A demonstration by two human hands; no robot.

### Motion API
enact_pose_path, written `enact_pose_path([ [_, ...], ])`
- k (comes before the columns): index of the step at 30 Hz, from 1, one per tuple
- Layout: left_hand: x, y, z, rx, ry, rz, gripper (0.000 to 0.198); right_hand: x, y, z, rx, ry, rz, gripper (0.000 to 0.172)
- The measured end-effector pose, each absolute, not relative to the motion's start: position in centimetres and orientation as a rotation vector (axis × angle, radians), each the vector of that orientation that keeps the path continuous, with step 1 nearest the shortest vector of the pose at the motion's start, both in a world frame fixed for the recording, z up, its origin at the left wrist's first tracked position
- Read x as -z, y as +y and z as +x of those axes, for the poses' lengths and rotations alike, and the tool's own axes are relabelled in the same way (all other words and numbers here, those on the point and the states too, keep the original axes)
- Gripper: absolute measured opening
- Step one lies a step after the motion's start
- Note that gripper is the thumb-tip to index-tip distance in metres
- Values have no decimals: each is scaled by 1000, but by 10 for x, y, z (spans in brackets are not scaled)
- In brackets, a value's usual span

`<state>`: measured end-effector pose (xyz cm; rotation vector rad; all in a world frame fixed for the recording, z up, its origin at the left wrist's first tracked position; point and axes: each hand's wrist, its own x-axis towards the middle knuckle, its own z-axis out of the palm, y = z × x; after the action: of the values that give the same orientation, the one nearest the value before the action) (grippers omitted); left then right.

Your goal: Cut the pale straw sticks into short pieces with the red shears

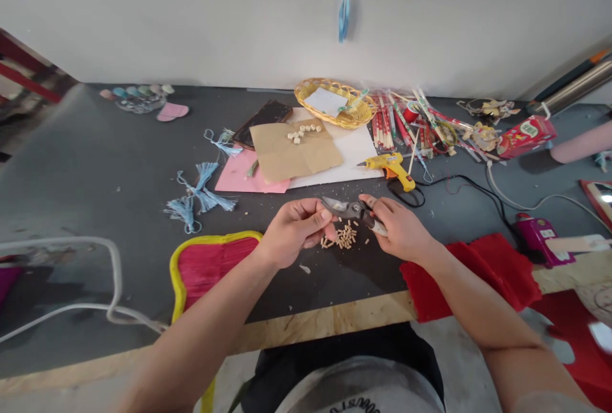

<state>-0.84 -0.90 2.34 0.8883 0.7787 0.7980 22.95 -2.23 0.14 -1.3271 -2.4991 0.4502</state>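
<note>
My right hand (399,228) is wrapped round the white handles of a pair of pruning shears (354,210), whose blades point left. Close to the blade tips, my left hand (301,228) is closed in a pinch; what its fingertips hold is too small to make out. Below the shears, a heap of short cut wooden stick pieces (347,236) lies on the dark table. Several pale beads or cubes (303,133) sit on a brown paper sheet (296,161) farther back.
A yellow glue gun (393,167) lies behind my right hand, its cord trailing right. At the back stand a yellow basket (358,118) and wrapped sticks (385,123). Blue tassels (203,190) and a yellow-edged red piece (210,260) are left; red cloth (478,273) lies right.
</note>
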Motion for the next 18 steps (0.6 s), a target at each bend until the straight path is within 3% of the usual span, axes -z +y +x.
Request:
enact_pose_path([
  [8,-16,-14,-6,-1009,1142,1355,17,2,-18,232,-367,-2436,-1367,62],
  [18,-25,-9,-10,-790,829,935,28,-1,-20,232,-472,-2461,-1290,66],
])
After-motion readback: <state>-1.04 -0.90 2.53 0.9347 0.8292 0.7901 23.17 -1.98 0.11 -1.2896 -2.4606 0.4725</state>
